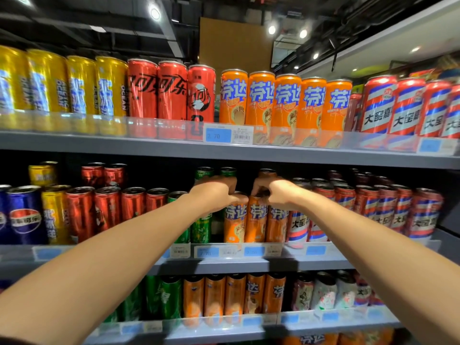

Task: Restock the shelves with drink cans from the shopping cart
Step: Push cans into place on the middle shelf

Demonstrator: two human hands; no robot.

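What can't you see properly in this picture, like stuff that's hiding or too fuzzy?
Head view only:
- Fingertips of the left hand and right hand: curled over the tops of the orange cans, so the exact grip is hidden.
- Cans in the back of the middle shelf: too dark to read.
- Price tags: small print too small and blurred.
- Shopping cart: out of frame.
- Bottom-row cans: cut off by the lower edge.

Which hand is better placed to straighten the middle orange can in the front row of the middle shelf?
Probably the right hand: its fingers already curl over the top of the middle orange drink can. The left hand rests on its neighbour.
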